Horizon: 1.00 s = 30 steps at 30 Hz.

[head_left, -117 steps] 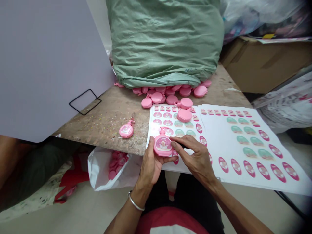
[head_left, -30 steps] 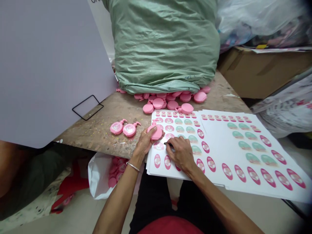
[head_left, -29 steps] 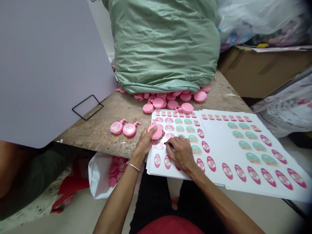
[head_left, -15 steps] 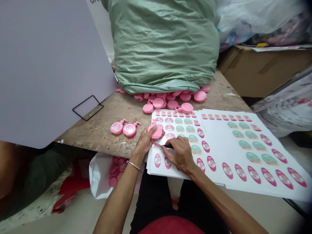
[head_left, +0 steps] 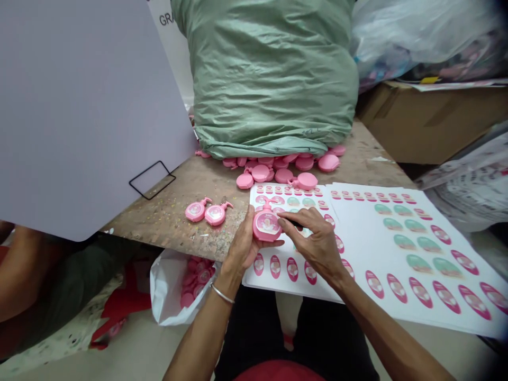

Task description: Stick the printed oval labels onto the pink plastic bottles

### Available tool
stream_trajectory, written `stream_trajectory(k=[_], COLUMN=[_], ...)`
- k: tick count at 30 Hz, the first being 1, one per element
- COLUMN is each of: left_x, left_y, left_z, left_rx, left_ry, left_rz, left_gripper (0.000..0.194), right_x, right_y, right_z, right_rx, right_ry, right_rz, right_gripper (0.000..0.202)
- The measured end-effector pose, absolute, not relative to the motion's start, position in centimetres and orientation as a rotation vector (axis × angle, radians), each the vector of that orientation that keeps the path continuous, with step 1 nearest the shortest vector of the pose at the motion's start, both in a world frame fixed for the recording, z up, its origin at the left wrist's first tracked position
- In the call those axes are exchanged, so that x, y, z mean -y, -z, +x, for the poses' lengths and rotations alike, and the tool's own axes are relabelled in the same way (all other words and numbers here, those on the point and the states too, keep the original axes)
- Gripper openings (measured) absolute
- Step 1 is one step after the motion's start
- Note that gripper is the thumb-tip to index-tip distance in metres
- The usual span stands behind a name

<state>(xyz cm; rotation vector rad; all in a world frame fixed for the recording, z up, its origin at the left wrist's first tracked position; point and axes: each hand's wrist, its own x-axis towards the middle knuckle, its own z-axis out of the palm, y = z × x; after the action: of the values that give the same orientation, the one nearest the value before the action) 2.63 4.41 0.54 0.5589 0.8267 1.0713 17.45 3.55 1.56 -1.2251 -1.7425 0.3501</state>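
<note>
A pink toy pump bottle (head_left: 266, 225) with a round printed label on its face rests in my left hand (head_left: 244, 241), which grips it from the left and below. My right hand (head_left: 317, 238) pinches a slim black tool (head_left: 292, 223), and its fingertips are at the bottle's right edge. Under both hands lie white sticker sheets (head_left: 357, 233) with pink ovals and green half-round labels. Two labelled pink bottles (head_left: 215, 214) lie on the wooden table (head_left: 178, 233) to the left.
Several pink bottles (head_left: 305, 181) lie before a big green sack (head_left: 273, 79). A grey panel (head_left: 87, 116) stands at left, near another person's arm (head_left: 27, 270). Below the table edge a white bag (head_left: 164, 291) holds pink pieces. A cardboard box (head_left: 440, 121) is at right.
The held bottle has turned to show a labelled face and moved slightly right. My right hand has risen from the sheet to the bottle, with the black tool still in it.
</note>
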Motion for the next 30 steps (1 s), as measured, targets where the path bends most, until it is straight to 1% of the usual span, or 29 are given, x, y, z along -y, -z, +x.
stream_trajectory(k=[8,30], left_x=[-4.0,-4.1], left_y=[-0.8,-0.8], left_z=[3.0,3.1], left_rx=[-0.793,-0.775], left_ry=[-1.070,-1.032], left_rz=[0.561,0.588], left_gripper=[0.045,0.048], right_x=[-3.0,-2.9], right_y=[-1.6,-2.0], right_z=[18.0,18.6], right_rx=[1.812,1.843], right_ry=[-0.284,-0.255], right_rz=[-1.200,-1.181], right_gripper=[0.015,0.013])
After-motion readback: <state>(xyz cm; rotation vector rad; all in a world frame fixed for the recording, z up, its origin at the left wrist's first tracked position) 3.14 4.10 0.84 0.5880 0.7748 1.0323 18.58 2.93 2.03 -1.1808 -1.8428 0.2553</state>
